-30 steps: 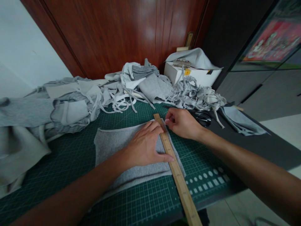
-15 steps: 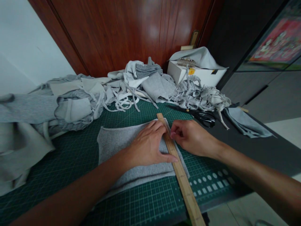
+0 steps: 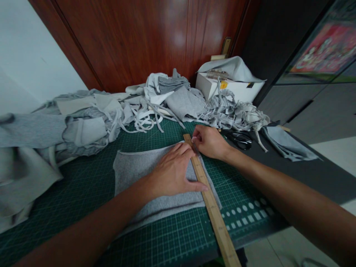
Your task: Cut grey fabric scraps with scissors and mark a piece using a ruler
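Note:
A piece of grey knit fabric (image 3: 136, 167) lies flat, with a wooden ruler (image 3: 213, 211) across its right side. My left hand (image 3: 174, 172) rests on the fabric with thumb and fingers spread; the thumb tip and fingertips press on the ruler. Close to the ruler's far end, at its right edge, my right hand (image 3: 210, 141) is closed in a pinch. Whatever its fingers hold is too small or hidden to make out. Beneath everything is a green cutting mat (image 3: 178, 237) with grid lines.
Grey fabric scraps (image 3: 89, 126) and strips are heaped along the back and left. A white box (image 3: 230, 87) stands behind them. Black-handled scissors (image 3: 241, 140) lie beyond my right forearm, near folded grey cloth (image 3: 289, 142). A brown door (image 3: 139, 40) rises behind the table.
My right hand has moved away from me along the ruler's right edge to near its far end, still pinched. My left hand, the ruler and the fabric keep their places.

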The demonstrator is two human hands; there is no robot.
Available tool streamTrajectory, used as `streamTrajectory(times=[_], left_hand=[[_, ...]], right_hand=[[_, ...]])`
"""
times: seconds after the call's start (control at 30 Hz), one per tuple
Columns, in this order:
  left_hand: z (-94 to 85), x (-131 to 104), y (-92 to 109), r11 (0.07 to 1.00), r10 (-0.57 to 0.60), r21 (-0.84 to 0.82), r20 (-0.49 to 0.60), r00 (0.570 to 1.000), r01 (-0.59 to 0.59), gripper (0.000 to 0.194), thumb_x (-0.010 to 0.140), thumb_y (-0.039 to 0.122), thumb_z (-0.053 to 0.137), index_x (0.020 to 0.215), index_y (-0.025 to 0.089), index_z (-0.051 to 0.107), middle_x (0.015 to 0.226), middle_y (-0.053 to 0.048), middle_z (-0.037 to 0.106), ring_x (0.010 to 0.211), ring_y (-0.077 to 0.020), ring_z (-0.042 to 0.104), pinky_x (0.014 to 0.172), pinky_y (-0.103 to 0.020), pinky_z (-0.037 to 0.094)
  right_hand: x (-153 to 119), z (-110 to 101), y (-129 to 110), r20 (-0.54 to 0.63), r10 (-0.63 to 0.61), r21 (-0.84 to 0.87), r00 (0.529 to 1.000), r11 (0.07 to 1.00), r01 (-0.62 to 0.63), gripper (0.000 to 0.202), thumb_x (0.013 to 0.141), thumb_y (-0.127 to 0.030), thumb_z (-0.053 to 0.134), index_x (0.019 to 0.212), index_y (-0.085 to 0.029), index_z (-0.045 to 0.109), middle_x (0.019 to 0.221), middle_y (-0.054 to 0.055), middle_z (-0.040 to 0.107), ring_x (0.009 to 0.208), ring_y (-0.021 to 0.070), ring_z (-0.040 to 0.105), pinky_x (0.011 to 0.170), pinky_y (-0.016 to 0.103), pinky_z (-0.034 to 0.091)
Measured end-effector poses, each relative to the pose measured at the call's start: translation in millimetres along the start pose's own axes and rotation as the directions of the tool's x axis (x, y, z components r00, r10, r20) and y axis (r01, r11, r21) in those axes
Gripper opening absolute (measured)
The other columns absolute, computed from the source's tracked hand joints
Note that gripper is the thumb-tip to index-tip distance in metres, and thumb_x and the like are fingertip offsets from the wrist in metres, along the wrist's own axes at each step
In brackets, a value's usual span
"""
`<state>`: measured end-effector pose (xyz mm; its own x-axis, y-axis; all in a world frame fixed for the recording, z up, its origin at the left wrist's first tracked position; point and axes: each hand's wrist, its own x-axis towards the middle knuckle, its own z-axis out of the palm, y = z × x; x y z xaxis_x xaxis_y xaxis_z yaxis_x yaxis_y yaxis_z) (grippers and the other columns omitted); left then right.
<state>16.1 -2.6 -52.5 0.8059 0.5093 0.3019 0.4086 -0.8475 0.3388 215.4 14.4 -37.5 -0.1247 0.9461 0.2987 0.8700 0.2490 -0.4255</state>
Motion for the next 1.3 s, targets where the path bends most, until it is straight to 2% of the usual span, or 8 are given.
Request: streamTrajectory(times=[0.33,0.5,0.67,0.73,0.93,1.1,1.3], left_hand=[[0.9,1.1,-1.2,1.0,-0.002,0.009,0.008,1.0,0.002,0.077,0.069,0.075,0.084,0.116,0.018,0.059,0.125,-0.012,0.063,0.122,-0.0328,0.057,0.111,-0.049,0.047],[1.5,0.6,-1.5,1.0,-0.002,-0.004,-0.007,1.0,0.002,0.079,0.066,0.073,0.087,0.115,0.018,0.059,0.124,-0.011,0.063,0.123,-0.0324,0.056,0.112,-0.048,0.046],[0.9,0.6,-1.3,1.0,-0.001,-0.023,-0.002,1.0,0.001,0.076,0.067,0.071,0.088,0.114,0.019,0.06,0.123,-0.009,0.064,0.121,-0.0316,0.057,0.112,-0.048,0.046],[0.8,0.6,-1.2,1.0,0.0,-0.027,-0.007,1.0,0.0,0.074,0.066,0.069,0.089,0.113,0.02,0.059,0.123,-0.009,0.064,0.122,-0.0314,0.057,0.111,-0.047,0.047],[0.9,0.5,-1.6,1.0,0.005,-0.003,-0.007,1.0,-0.005,0.079,0.068,0.074,0.085,0.119,0.019,0.059,0.128,-0.012,0.064,0.125,-0.0329,0.057,0.113,-0.049,0.046],[0.6,1.1,-0.4,1.0,-0.006,0.01,0.007,1.0,0.006,0.078,0.069,0.075,0.084,0.116,0.017,0.06,0.125,-0.012,0.064,0.124,-0.0328,0.057,0.113,-0.048,0.046],[-1.4,2.4,1.4,1.0,-0.021,0.006,0.02,1.0,0.021,0.074,0.07,0.071,0.086,0.115,0.018,0.061,0.127,-0.012,0.063,0.124,-0.0323,0.056,0.113,-0.048,0.045]], right_hand=[[-3.7,0.4,-0.7,0.016,-0.019,-0.02,1.0,1.0,0.019,0.013,0.084,-0.006,0.061,0.082,-0.018,0.062,0.07,0.003,0.065,0.062,0.0179,0.056,0.06,0.03,0.035],[-41.4,-8.1,-9.1,0.065,-0.027,0.025,0.998,0.999,0.026,0.014,0.087,-0.007,0.059,0.08,-0.02,0.059,0.065,0.0,0.063,0.054,0.0149,0.052,0.055,0.029,0.033],[-74.4,-17.4,-17.0,0.118,-0.008,0.154,0.993,0.988,-0.011,0.013,0.091,-0.013,0.058,0.082,-0.021,0.061,0.063,-0.001,0.064,0.05,0.0149,0.052,0.052,0.029,0.033],[-74.2,-20.6,-17.2,0.116,-0.012,0.151,0.993,0.989,-0.006,0.013,0.091,-0.013,0.059,0.082,-0.021,0.061,0.062,-0.001,0.064,0.049,0.0148,0.052,0.051,0.029,0.033],[-44.1,-20.8,-3.6,-0.036,0.036,0.143,0.999,0.989,-0.031,0.007,0.09,-0.014,0.064,0.085,-0.019,0.063,0.07,0.003,0.069,0.059,0.0178,0.062,0.056,0.028,0.039],[-33.7,-11.7,-1.4,-0.003,0.007,0.13,1.0,0.991,-0.006,0.009,0.088,-0.01,0.063,0.084,-0.019,0.062,0.067,0.002,0.067,0.057,0.0172,0.06,0.056,0.028,0.038],[-47.2,-6.5,-9.7,0.03,-0.036,0.091,0.999,0.995,0.034,0.013,0.089,-0.007,0.059,0.084,-0.018,0.06,0.068,0.002,0.066,0.055,0.0152,0.057,0.055,0.028,0.035]])
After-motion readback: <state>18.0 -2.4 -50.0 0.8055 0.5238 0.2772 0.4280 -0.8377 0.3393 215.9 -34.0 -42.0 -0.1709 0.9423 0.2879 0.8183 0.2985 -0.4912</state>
